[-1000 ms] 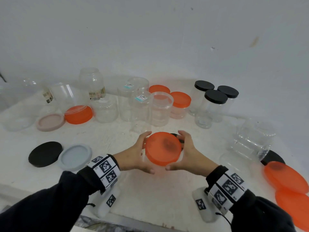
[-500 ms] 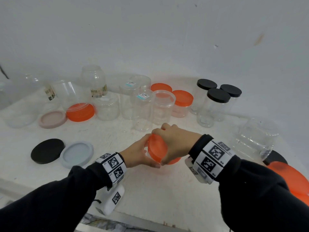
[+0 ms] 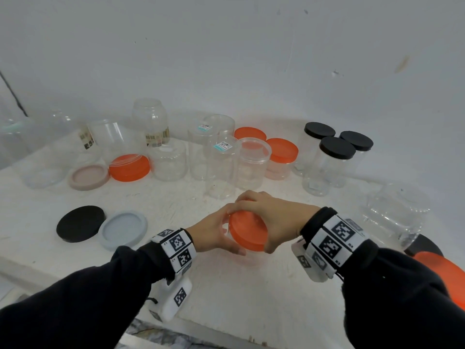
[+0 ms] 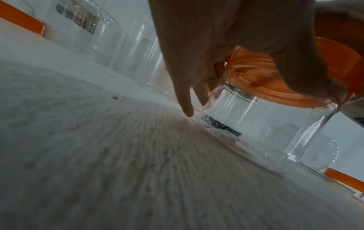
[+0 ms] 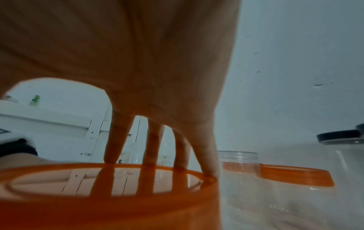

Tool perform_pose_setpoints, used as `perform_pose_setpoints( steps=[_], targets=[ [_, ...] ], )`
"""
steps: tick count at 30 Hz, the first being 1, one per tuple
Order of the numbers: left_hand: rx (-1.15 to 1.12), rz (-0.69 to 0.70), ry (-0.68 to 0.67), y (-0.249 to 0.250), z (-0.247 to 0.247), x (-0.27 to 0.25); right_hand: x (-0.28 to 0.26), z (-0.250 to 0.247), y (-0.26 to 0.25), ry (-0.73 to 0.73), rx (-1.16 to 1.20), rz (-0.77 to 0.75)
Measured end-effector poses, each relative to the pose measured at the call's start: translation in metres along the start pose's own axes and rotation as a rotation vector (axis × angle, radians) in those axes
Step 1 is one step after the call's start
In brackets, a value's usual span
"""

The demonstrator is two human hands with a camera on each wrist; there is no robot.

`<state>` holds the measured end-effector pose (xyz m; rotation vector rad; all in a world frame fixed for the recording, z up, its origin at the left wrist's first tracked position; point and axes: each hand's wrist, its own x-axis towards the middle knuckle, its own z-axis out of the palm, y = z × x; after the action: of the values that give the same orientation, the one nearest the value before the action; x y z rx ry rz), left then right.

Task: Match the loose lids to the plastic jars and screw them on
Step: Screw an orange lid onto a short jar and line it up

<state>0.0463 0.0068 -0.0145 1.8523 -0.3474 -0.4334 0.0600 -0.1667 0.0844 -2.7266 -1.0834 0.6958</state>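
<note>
White worktop (image 3: 251,293) against a plain white wall (image 3: 226,59), with jars and lids spread across it.

Nearest, at centre: the screw-on step is in hand. The left hand (image 3: 214,233) is wrapping around the clear jar (image 4: 265,124), which is standing on the worktop, fingers curled on its wall just under the lid. The right hand (image 3: 271,217) is sitting over the orange lid (image 3: 247,234), fingers (image 5: 153,147) curled down over the far rim and gripping it. In the left wrist view the lid is sitting on the jar's neck; whether the thread is fully seated I cannot tell.

Judgement: the match is made and tightening is under way. The next move calls for the left hand bracing the jar while the right regrips and turns the lid until it stops, keeping it level so it doesn't cross-thread.

Near left: a loose black lid (image 3: 80,223) and a grey lid (image 3: 123,230) are lying touching. Near right: more loose orange lids (image 3: 442,270) at the edge, and a clear jar on its side (image 3: 392,217).

Further back: a pink lid (image 3: 89,177) beside another loose orange lid (image 3: 129,167), then a cluster of open clear jars (image 3: 221,167).

Far right: two orange-capped jars (image 3: 281,157) and three black-capped jars (image 3: 334,159), which are looking done.
</note>
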Motion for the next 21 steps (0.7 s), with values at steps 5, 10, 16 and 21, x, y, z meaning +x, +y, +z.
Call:
perform_pose_setpoints(
  steps=[5,10,16,21],
  targets=[
    [0.004,0.006,0.003,0.0,0.0,0.0,0.002,-0.002,0.003,-0.011,0.03,-0.012],
    [0.01,0.001,0.022,0.003,0.001,-0.001,0.002,-0.002,0.003,0.024,0.006,0.018],
    [0.036,0.008,0.036,0.004,0.003,-0.002,0.0,0.011,-0.005,0.159,-0.152,0.164],
    [0.025,-0.016,0.025,0.003,0.001,-0.002,0.003,0.021,-0.019,0.238,-0.247,0.339]
  ],
)
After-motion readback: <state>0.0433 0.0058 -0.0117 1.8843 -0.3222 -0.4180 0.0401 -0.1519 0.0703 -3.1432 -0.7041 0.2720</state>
